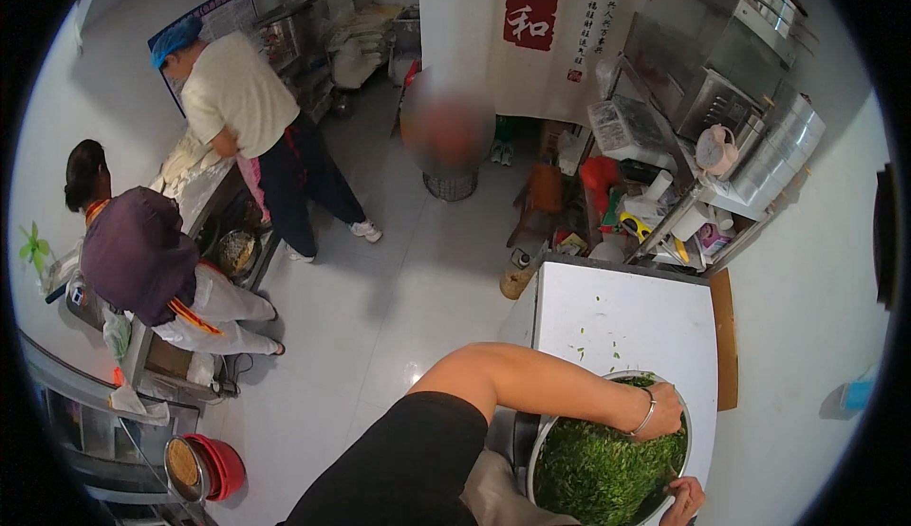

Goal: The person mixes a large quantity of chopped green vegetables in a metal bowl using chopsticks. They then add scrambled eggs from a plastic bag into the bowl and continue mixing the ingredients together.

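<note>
A large round metal basin (539,448) full of chopped green leaves (605,462) stands on a white-topped counter (640,305). My left arm crosses over it, and my left hand (662,411), with a bracelet at the wrist, rests at the basin's far rim by the leaves. Its fingers are mostly hidden, so I cannot tell whether it holds anything. Lower down, my right hand (685,501) grips the rim, fingertips at the edge of the leaves. Small green bits (615,352) lie scattered on the counter.
Two people, one in a light top (242,92) and one in a purple top (142,259), stand at a worktable (206,184) on the left. A cluttered metal shelf (669,135) is beyond my counter. An oil bottle (516,277) and red buckets (224,465) stand on the floor.
</note>
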A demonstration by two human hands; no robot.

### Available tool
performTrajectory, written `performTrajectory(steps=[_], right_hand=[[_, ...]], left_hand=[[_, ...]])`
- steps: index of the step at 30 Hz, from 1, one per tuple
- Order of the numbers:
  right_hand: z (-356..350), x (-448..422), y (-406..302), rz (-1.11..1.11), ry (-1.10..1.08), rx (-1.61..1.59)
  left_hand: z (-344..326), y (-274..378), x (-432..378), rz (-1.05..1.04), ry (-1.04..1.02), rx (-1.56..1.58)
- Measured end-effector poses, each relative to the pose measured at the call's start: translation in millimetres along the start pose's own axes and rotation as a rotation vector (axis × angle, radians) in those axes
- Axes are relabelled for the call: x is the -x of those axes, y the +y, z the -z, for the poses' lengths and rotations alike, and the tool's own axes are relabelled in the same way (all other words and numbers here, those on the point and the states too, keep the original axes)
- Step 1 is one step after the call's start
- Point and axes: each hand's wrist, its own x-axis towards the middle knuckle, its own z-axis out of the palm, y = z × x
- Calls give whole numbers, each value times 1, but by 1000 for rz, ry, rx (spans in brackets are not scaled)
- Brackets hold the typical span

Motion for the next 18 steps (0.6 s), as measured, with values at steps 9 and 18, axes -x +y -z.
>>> performTrajectory(steps=[9, 18], right_hand=[[33, 41, 12, -78, 209, 80], [-13, 5, 36, -93, 150, -63]], left_hand=[[-16, -5, -25, 40, -54, -7], [-103, -17, -79, 84, -223, 107]])
